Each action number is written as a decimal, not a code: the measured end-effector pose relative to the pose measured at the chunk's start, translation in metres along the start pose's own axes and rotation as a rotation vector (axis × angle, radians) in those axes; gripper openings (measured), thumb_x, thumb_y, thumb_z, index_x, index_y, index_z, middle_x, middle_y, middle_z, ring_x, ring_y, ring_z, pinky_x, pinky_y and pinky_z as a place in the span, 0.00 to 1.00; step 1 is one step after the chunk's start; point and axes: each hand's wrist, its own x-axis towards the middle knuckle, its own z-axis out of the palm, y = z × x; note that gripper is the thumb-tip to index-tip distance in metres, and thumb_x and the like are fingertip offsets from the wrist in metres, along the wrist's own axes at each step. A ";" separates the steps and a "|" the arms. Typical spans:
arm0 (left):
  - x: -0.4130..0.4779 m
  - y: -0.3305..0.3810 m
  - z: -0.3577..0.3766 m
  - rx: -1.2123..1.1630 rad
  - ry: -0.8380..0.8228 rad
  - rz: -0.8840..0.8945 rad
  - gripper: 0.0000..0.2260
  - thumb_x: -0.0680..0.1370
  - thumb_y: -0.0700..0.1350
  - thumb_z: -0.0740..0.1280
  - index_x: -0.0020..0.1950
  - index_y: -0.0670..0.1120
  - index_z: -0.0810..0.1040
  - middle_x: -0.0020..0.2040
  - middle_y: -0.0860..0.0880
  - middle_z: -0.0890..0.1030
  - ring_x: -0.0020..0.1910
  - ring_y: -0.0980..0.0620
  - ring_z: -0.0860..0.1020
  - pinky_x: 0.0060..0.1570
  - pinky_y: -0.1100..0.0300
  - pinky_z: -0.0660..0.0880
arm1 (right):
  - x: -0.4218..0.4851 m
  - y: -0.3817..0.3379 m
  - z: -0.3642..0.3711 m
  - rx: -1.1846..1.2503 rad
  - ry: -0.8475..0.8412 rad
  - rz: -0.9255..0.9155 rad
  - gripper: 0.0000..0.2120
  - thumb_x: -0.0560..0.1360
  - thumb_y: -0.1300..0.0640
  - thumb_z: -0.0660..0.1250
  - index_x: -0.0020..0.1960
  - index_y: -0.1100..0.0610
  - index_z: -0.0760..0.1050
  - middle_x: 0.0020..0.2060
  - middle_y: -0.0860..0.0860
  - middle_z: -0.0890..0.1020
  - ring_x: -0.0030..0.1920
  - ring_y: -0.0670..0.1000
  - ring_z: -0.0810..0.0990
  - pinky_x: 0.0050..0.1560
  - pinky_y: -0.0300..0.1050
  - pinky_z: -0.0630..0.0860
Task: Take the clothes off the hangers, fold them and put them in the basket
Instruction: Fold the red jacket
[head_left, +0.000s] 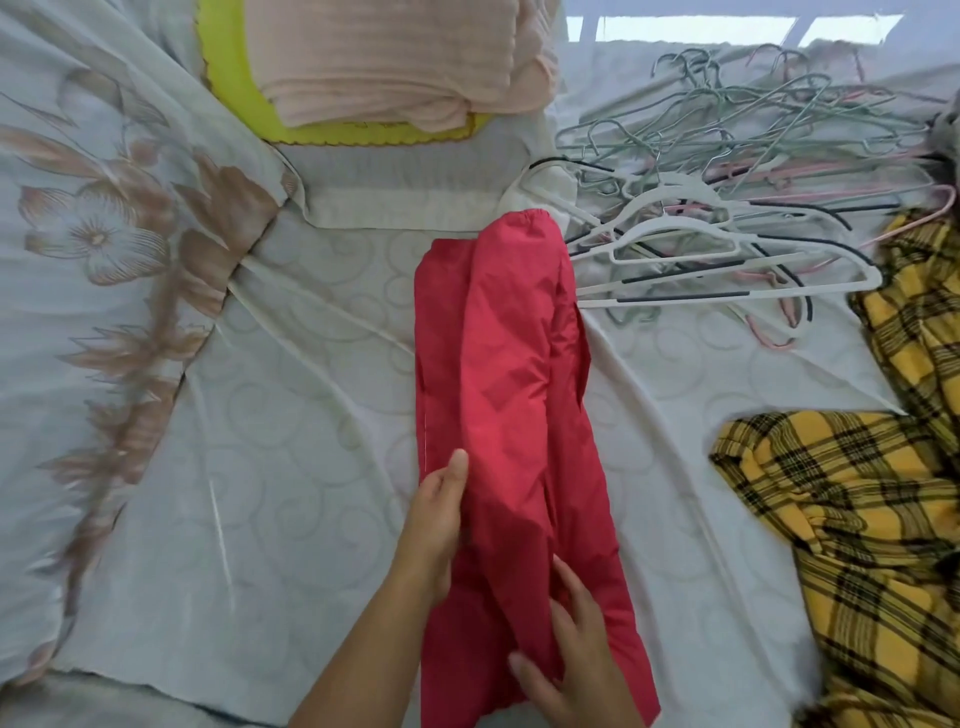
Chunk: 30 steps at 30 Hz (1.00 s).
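A thin, slick red garment (498, 389) is lying as a long, creased strip on the quilted bed (311, 415). The left hand (436, 525) is gripping one fold, thumb on top. The right hand (576, 654) is pressing the cloth, its fingers (569, 577) nearly straight.
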 end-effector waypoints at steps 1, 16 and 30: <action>0.001 0.006 0.002 -0.064 -0.041 -0.034 0.16 0.80 0.55 0.59 0.54 0.44 0.77 0.50 0.46 0.82 0.50 0.49 0.80 0.51 0.55 0.77 | 0.004 -0.007 -0.005 0.116 0.038 0.043 0.18 0.69 0.49 0.66 0.59 0.41 0.71 0.70 0.46 0.65 0.67 0.40 0.67 0.64 0.29 0.63; 0.019 0.010 0.013 -0.265 -0.187 0.021 0.07 0.76 0.38 0.66 0.40 0.46 0.70 0.36 0.49 0.80 0.36 0.55 0.77 0.41 0.62 0.75 | 0.014 -0.020 -0.058 1.413 0.147 1.084 0.12 0.71 0.64 0.59 0.51 0.65 0.76 0.38 0.62 0.84 0.33 0.58 0.84 0.29 0.49 0.81; 0.020 -0.023 0.006 -0.078 -0.042 0.065 0.08 0.74 0.37 0.69 0.49 0.44 0.73 0.50 0.44 0.80 0.46 0.50 0.78 0.52 0.58 0.75 | 0.136 -0.018 -0.053 0.595 0.115 0.685 0.07 0.74 0.54 0.69 0.44 0.59 0.78 0.45 0.56 0.83 0.45 0.52 0.80 0.50 0.45 0.77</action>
